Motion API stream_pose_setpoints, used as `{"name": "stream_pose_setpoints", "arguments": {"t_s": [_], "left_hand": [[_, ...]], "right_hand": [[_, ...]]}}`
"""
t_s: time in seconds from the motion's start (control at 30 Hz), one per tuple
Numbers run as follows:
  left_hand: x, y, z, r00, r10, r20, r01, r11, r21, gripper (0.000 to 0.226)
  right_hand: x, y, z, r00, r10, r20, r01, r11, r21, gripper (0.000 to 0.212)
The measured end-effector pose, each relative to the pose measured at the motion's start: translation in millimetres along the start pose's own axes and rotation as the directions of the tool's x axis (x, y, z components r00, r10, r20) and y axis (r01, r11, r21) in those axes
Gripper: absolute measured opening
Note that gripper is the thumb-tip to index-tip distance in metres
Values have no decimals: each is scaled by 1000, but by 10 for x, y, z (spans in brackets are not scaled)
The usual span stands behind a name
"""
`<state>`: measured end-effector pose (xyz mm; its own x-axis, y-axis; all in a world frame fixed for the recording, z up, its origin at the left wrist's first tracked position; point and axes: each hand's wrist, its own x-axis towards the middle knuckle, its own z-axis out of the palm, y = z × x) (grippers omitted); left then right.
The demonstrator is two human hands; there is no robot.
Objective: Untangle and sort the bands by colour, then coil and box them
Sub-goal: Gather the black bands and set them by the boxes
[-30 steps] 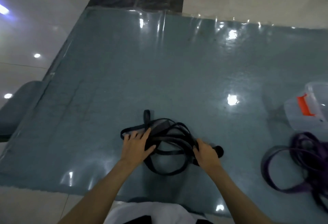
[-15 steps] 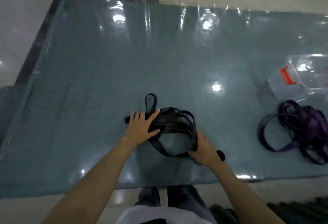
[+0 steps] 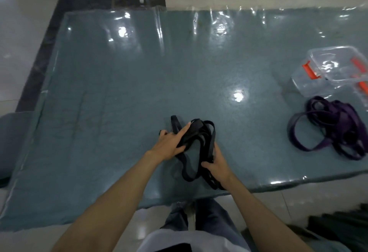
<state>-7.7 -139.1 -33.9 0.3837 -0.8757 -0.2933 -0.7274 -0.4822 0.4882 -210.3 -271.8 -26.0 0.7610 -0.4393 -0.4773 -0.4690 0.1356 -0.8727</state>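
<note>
Left hand [image 3: 170, 143] gripped black bands [image 3: 201, 142]; right hand [image 3: 216, 165] clutched lower loops. Risk: loops slipping, re-tangling, sliding off mat [image 3: 99, 96] edge before coiling.

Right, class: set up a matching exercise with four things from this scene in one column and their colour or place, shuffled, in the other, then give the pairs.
Things:
1. bands in the hands
2. loose bands
3. box
4. mat

Descriptions:
A. clear, with orange clips
B. purple, in a heap at the right
C. blue-grey, covers the work area
D. black, gripped by left hand and right hand

Pairs: 1-D, 2-B, 3-A, 4-C
</note>
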Motion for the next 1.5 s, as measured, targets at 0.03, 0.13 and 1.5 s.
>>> {"name": "stream_pose_setpoints", "arguments": {"t_s": [0.03, 0.13, 1.5], "left_hand": [[-40, 21, 13, 1000, 4, 21, -2, 997, -83, 101], [-173, 120, 34, 998, 12, 66, 9, 951, -310, 107], [1662, 6213, 1395, 928, 343, -141, -309, 504, -806, 64]], "right_hand": [[-15, 8, 2, 1000, 5, -27, -3, 999, 52, 90], [-34, -6, 18, 997, 32, -76, -15, 978, 207, 84], [-2452, 388, -5126, 603, -195, -774, 482, 862, 158, 85]]}}
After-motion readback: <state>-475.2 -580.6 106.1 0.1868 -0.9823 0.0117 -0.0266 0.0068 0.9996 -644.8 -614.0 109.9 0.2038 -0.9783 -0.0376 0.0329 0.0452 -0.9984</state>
